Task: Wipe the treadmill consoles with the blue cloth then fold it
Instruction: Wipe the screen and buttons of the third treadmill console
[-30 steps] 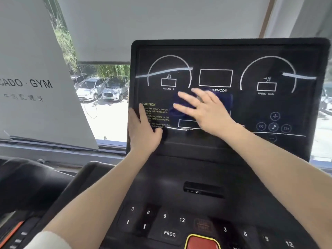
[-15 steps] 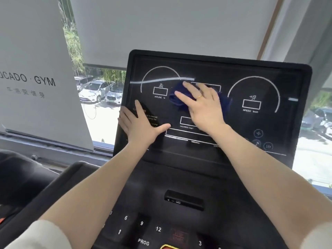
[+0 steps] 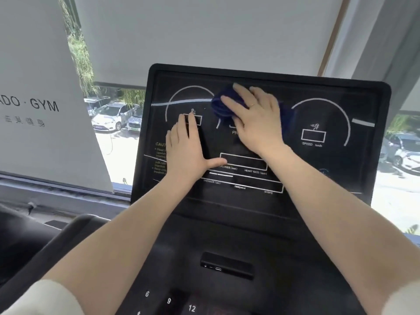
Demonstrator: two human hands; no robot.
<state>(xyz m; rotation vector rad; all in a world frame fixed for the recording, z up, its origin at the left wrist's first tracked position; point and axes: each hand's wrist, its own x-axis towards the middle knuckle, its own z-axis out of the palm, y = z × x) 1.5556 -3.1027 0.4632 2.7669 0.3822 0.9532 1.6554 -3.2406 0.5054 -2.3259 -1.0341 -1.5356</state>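
Bunched against the upper middle of the flat black treadmill console panel (image 3: pixel 341 105), the dark blue cloth (image 3: pixel 221 108) is pinned under the spread right hand (image 3: pixel 256 123), while the left hand (image 3: pixel 187 151) is laid flat, fingers apart, beside it.

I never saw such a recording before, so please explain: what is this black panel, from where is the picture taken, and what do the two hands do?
The picture comes from a camera worn on a person's head, looking forward and down at their own arms. The black panel is a treadmill console, with printed dials for incline and speed. The right hand lies flat on a bunched blue cloth, pressing it against the upper middle of the panel to wipe it. The left hand holds nothing; it rests open on the panel's left part. Behind is a window blind and, outside, parked cars.
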